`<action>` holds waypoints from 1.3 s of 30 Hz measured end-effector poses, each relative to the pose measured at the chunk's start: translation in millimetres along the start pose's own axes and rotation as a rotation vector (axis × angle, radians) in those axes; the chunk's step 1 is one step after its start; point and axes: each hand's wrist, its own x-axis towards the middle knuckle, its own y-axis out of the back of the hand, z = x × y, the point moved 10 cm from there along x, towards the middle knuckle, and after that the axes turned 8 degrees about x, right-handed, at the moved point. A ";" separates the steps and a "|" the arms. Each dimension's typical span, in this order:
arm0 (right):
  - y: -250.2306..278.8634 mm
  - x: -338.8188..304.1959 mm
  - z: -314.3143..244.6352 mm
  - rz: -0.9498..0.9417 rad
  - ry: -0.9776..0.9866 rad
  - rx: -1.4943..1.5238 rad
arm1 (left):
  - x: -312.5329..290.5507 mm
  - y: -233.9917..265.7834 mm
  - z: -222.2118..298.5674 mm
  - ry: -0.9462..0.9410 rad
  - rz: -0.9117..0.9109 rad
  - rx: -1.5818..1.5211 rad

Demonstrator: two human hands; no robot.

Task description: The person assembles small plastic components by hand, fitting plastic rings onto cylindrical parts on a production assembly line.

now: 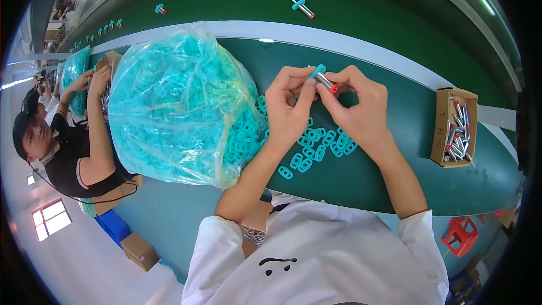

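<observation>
Right now both hands work above the green tabletop [395, 152], the left hand [288, 107] pinching a teal ring [317, 71] seemingly onto the small metal tube [326, 81] gripped by the right hand [361, 107], so seating it squarely comes next.

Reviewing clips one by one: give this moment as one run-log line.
left hand: pinches teal ring | right hand: holds metal cylinder | ring on cylinder end | loose rings beneath

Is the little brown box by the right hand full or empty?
Partly full: the cardboard box holds a loose pile of silver metal tubes, with bare cardboard showing.
</observation>
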 end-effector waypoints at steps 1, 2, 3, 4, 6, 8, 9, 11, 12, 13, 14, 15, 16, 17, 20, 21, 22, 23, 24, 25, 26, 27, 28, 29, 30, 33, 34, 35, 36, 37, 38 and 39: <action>2.0 -0.1 0.9 0.023 -0.016 0.016 | 0.4 -0.3 0.9 0.004 -0.019 -0.022; 2.3 -0.2 0.8 0.024 -0.014 0.018 | 0.7 0.5 1.3 0.003 -0.019 -0.019; 2.9 -0.3 1.3 0.025 -0.015 0.024 | 1.0 0.1 0.2 0.009 -0.031 -0.024; 3.8 -0.3 2.0 0.027 -0.017 0.028 | 1.7 -0.8 -1.4 0.014 -0.045 -0.031; 4.4 -0.1 3.1 0.012 -0.021 0.026 | 2.0 -0.8 -6.0 0.026 -0.045 -0.046; 5.2 0.7 3.9 -0.004 -0.027 0.025 | 2.0 -0.7 -7.2 0.040 -0.043 -0.059; 3.3 1.6 6.7 -0.035 -0.056 0.077 | 2.3 -0.4 -7.4 0.047 -0.040 -0.076; 3.6 3.0 9.6 -0.064 -0.085 0.127 | 1.9 -0.4 -6.5 0.054 -0.040 -0.092; 2.3 3.6 14.1 -0.092 -0.126 0.175 | 1.9 -0.6 -4.6 0.044 -0.042 -0.090; 0.9 4.2 18.3 -0.120 -0.166 0.222 | 2.8 -1.4 -3.0 0.031 -0.046 -0.089; 2.8 4.6 18.5 -0.117 -0.165 0.221 | 2.9 -2.0 -2.4 0.029 -0.049 -0.090; 2.4 4.0 20.3 -0.134 -0.183 0.220 | 2.2 -2.5 -3.5 0.042 -0.053 -0.075; 1.9 3.9 21.8 -0.151 -0.200 0.219 | 2.1 -3.0 -4.3 0.054 -0.057 -0.061; 2.7 4.2 22.1 -0.147 -0.198 0.217 | 1.9 -3.2 -4.8 0.052 -0.061 -0.062; 1.2 4.1 22.8 -0.155 -0.208 0.260 | 1.7 -2.3 -4.2 0.025 -0.062 -0.072; 1.0 4.3 22.6 -0.156 -0.220 0.279 | 1.8 -2.4 -3.3 0.017 -0.071 -0.070; 0.2 4.2 22.3 -0.160 -0.232 0.299 | 1.5 -2.2 -2.2 0.009 -0.077 -0.067; 0.2 3.9 22.0 -0.159 -0.234 0.299 | 1.2 -2.7 -1.8 0.010 -0.078 -0.068; 0.3 3.2 23.1 -0.152 -0.246 0.299 | 0.7 -3.0 -1.8 0.017 -0.075 -0.068; 0.4 3.7 24.0 -0.148 -0.255 0.299 | 1.2 -3.1 -1.6 0.020 -0.070 -0.068; 0.2 3.4 24.3 -0.148 -0.255 0.299 | 1.1 -3.2 -2.1 0.020 -0.070 -0.068; 1.0 2.3 25.9 -0.139 -0.264 0.285 | 0.4 -4.0 -4.0 0.031 -0.078 -0.080; 1.8 2.4 26.3 -0.133 -0.268 0.272 | 0.2 -4.4 -4.3 0.038 -0.082 -0.091; 1.7 2.5 26.4 -0.134 -0.266 0.273 | 0.1 -4.3 -4.2 0.037 -0.081 -0.090; 1.8 1.9 28.8 -0.130 -0.285 0.279 | 0.0 -4.3 -4.8 0.039 -0.080 -0.085; 5.6 3.0 31.2 -0.124 -0.313 0.295 | 1.6 -8.1 -4.2 0.033 -0.082 -0.082; 7.2 4.3 31.4 -0.122 -0.323 0.304 | 3.0 -9.7 -3.1 0.026 -0.083 -0.086; 9.0 5.2 30.9 -0.122 -0.317 0.298 | 3.6 -11.2 -2.1 0.020 -0.084 -0.090; 11.6 5.2 32.0 -0.115 -0.318 0.276 | 3.3 -13.2 -3.3 0.037 -0.090 -0.072; 12.7 6.1 33.3 -0.111 -0.315 0.251 | 3.8 -13.8 -4.7 0.051 -0.092 -0.056; 14.4 7.7 33.6 -0.117 -0.302 0.242 | 5.1 -14.5 -2.1 0.038 -0.086 -0.065; 20.8 10.8 32.2 -0.113 -0.254 0.115 | 6.4 -19.0 0.8 0.031 -0.111 -0.041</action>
